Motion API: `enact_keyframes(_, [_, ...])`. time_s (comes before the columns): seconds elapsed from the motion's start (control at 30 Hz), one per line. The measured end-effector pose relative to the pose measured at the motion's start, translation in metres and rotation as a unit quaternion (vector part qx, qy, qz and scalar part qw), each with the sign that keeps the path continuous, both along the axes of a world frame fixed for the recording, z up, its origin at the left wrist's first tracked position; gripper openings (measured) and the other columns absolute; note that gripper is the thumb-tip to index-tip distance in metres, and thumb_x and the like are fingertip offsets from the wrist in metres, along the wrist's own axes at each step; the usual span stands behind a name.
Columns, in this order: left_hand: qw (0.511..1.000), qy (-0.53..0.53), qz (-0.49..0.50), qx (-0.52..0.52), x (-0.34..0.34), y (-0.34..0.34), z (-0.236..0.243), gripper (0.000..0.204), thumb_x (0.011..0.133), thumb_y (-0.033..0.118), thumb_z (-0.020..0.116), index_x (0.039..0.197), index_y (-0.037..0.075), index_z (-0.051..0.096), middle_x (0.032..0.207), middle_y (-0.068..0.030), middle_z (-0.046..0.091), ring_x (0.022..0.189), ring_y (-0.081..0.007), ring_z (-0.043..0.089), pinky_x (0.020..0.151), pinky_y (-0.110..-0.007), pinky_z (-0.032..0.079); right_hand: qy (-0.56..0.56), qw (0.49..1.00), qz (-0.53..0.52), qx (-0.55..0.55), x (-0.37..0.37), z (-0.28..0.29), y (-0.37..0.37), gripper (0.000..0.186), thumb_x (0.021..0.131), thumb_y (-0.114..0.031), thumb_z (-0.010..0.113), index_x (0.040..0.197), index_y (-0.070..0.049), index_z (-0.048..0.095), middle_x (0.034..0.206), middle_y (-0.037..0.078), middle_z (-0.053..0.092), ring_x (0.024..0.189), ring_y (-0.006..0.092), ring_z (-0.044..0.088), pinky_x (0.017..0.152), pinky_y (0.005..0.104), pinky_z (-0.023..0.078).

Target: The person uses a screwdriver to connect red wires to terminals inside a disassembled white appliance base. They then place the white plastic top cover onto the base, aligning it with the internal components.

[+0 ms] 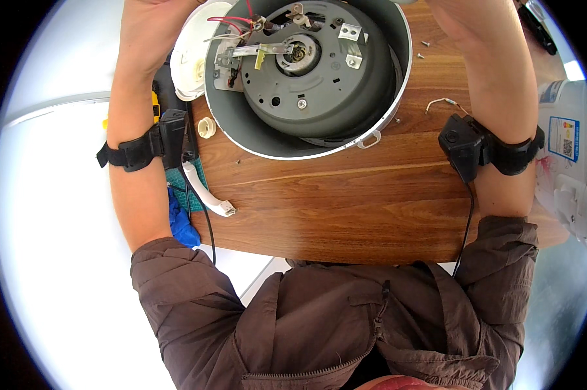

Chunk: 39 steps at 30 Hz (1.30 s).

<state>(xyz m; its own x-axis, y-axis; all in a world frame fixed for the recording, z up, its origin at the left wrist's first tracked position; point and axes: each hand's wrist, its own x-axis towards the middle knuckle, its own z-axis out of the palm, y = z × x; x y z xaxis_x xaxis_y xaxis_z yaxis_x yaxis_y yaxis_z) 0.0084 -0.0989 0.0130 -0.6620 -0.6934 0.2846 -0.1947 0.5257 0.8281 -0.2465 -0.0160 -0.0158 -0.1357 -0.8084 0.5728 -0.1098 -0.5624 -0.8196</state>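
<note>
Left hand (155,23) near open, round grey casing (231,118)

Across a brown wood-grain table (293,221) lie, at centre left, a small cream cap (207,128), a curved white handle (205,191), a green mat (176,178) and a crumpled blue cloth (183,225), while a whitish plastic container (559,185) stands at the right edge and a long black object (538,30) lies upper right.

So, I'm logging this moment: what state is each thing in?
Pot: open
Red wires: exposed
White cover: off, beside the pot
White handle: lying loose
Screws: loose on the table
Jacket: partly unzipped
Left hand: cut off by frame, grip unclear
Right hand: same
</note>
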Motion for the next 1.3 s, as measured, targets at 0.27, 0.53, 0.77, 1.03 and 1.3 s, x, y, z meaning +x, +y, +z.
enact_keyframes(0.27, [1.0,-0.011,-0.014,-0.016,0.001,-0.001,-0.002,0.011,0.089,0.005,0.079,0.095,0.001,0.071,0.104,-0.012,0.072,0.096,-0.0183,0.067,0.089,-0.033,0.054,-0.014,1.0,0.012,0.014,0.002,-0.001,0.0,0.027,0.087,-0.02,0.073,0.094,0.006,0.071,0.083,0.009,0.071,0.071,0.012,0.066,0.068,0.0236,0.056])
enact_keyframes(0.53, [0.999,-0.031,-0.005,-0.008,-0.001,0.001,-0.002,0.011,0.088,0.002,0.078,0.096,0.0,0.071,0.103,-0.0125,0.073,0.095,-0.0188,0.068,0.089,-0.033,0.055,-0.002,0.999,0.042,0.022,-0.005,0.003,0.001,0.027,0.088,-0.02,0.074,0.095,0.006,0.071,0.084,0.009,0.071,0.072,0.0114,0.066,0.067,0.0242,0.055])
enact_keyframes(0.77, [0.999,-0.036,0.022,0.028,-0.004,0.006,-0.008,0.012,0.088,-0.002,0.076,0.099,-0.001,0.071,0.102,-0.012,0.075,0.095,-0.019,0.071,0.088,-0.033,0.058,-0.033,0.989,0.105,0.1,-0.017,0.015,0.002,0.027,0.088,-0.019,0.074,0.095,0.006,0.071,0.084,0.01,0.071,0.072,0.0123,0.067,0.068,0.0242,0.056])
enact_keyframes(1.03, [0.997,-0.05,0.013,0.055,-0.008,0.008,-0.007,0.014,0.086,-0.007,0.075,0.099,-0.002,0.071,0.103,-0.0133,0.075,0.094,-0.0191,0.072,0.083,-0.032,0.061,0.036,0.999,0.011,-0.023,-0.006,-0.001,0.001,0.028,0.087,-0.018,0.074,0.097,0.009,0.07,0.085,0.012,0.072,0.07,0.014,0.067,0.068,0.0249,0.057])
enact_keyframes(1.3, [0.996,-0.057,0.003,0.068,-0.011,0.012,-0.007,0.015,0.085,-0.01,0.073,0.098,-0.002,0.071,0.104,-0.0153,0.076,0.096,-0.0212,0.074,0.081,-0.031,0.062,0.021,0.996,0.078,0.038,-0.018,0.012,0.003,0.03,0.087,-0.017,0.075,0.1,0.01,0.069,0.085,0.014,0.072,0.07,0.0143,0.067,0.067,0.0246,0.057])
